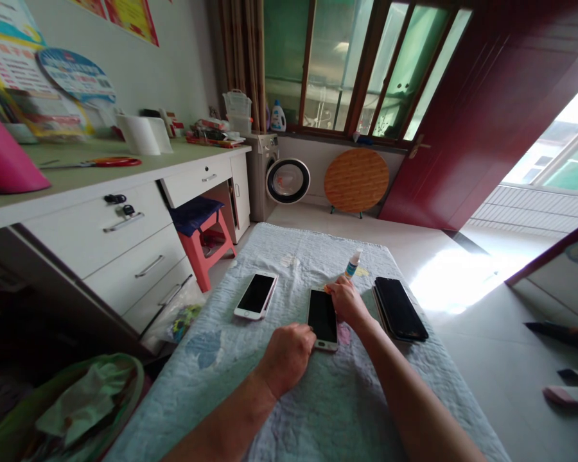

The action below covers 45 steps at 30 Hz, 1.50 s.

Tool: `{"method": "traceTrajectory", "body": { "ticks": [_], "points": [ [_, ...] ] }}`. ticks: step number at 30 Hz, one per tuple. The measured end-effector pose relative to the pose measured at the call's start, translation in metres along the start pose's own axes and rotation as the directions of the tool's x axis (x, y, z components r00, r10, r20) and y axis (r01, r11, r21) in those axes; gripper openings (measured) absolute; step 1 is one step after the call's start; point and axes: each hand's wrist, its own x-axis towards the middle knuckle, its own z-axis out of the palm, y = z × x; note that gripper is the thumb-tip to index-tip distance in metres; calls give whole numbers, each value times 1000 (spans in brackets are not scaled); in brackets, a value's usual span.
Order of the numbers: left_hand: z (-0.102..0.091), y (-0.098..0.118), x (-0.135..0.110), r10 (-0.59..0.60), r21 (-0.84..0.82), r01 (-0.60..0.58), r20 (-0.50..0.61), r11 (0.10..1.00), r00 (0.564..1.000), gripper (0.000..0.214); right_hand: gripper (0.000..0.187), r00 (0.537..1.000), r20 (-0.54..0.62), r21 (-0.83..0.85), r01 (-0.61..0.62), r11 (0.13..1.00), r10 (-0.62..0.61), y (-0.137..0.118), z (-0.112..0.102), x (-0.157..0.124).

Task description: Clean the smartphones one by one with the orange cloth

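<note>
A phone with a white frame and dark screen (322, 316) lies in the middle of a pale blue cloth (318, 398). My left hand (289, 356) is curled with its fingers against the phone's lower left edge. My right hand (347, 301) rests closed at the phone's upper right corner, over something orange and pink that I cannot make out. A second white phone (256, 295) lies to the left. A dark phone stack (399, 309) lies to the right. A small spray bottle (352, 264) stands just beyond my right hand.
A white desk with drawers (125, 224) runs along the left, with a red stool (205, 240) under it. A washing machine (279, 176) and a round wooden tabletop (356, 181) stand against the far wall. A green bag (77, 404) sits at lower left.
</note>
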Motion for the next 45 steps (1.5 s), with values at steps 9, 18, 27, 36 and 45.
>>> {"method": "traceTrajectory", "body": {
  "ticks": [9, 18, 27, 36, 45],
  "points": [
    [-3, 1, 0, -17, -15, 17, 2, 1000, 1000, 21, 28, 1000, -13, 12, -4, 1000, 4, -3, -3, -18],
    [-3, 2, 0, -37, -59, 37, 4, 998, 999, 22, 21, 969, 211, 286, 67, 956, -131, -11, -38, -48],
    [1, 0, 0, -43, -88, 41, -23, 995, 999, 22, 10, 832, 535, 549, -214, 808, -143, -15, -52, -66],
    [0, -5, 1, 4, -68, -5, -21, 998, 1000, 21, 22, 997, 58, 305, 33, 952, -54, -11, -23, -49],
    [0, -7, 2, 17, -51, -18, -11, 999, 1000, 20, 27, 994, -101, 110, 59, 992, -47, -24, -2, -36]
  ]
}}
